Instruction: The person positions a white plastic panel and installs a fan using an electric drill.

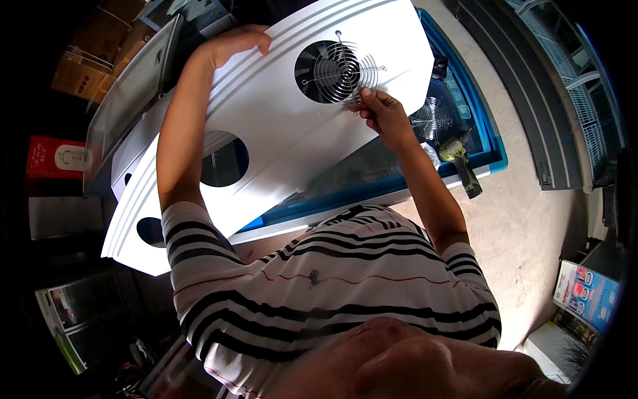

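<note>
A large white panel (279,143) with round cut-outs lies tilted across a blue-rimmed glass-topped case. Over its upper round hole sits a wire fan guard (347,72) of concentric metal rings, shifted to the right of the hole. My right hand (382,113) pinches the guard's lower edge between thumb and fingers. At the panel's far upper left edge, my left hand (236,45) is wrapped over the ridged rim, its fingertips on the white face. A screw (338,32) or small hole shows above the cut-out; which one I cannot tell.
On the case's blue frame (495,149) at the right lies a yellow-green cordless drill (458,163). Another wire fan guard (432,120) rests on the glass nearby. Cardboard boxes (86,73) and a red box (56,157) stand at left, a dark slatted unit (512,86) at right.
</note>
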Action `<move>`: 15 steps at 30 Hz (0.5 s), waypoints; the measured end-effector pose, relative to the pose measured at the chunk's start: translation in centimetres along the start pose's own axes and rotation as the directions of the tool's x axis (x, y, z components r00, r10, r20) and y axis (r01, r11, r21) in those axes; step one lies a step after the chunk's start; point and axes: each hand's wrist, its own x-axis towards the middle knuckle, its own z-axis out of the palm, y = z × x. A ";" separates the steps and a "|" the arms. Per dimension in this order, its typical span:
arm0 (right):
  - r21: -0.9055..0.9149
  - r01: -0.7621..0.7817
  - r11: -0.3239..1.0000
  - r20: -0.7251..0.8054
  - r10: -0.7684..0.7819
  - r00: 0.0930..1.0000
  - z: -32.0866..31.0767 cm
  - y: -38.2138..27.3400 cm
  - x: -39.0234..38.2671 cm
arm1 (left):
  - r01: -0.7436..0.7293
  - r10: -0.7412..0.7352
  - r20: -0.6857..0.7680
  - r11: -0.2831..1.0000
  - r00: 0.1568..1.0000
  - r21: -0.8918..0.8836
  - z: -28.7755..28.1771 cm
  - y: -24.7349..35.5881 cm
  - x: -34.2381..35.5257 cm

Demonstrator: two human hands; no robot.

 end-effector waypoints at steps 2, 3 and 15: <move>0.027 -0.013 1.000 -0.012 0.013 1.000 1.3 0.2 -0.3 | 0.009 -0.006 -0.069 0.999 0.998 0.047 -0.1 -0.5 0.3; 0.037 -0.022 0.999 -0.024 0.022 0.999 1.9 0.2 -0.6 | 0.012 -0.005 -0.099 0.998 0.995 0.065 0.1 -1.4 0.7; -0.035 0.037 0.999 0.057 -0.035 0.998 3.5 0.4 -0.8 | -0.094 0.102 -0.039 0.983 0.994 0.160 0.7 -1.1 1.6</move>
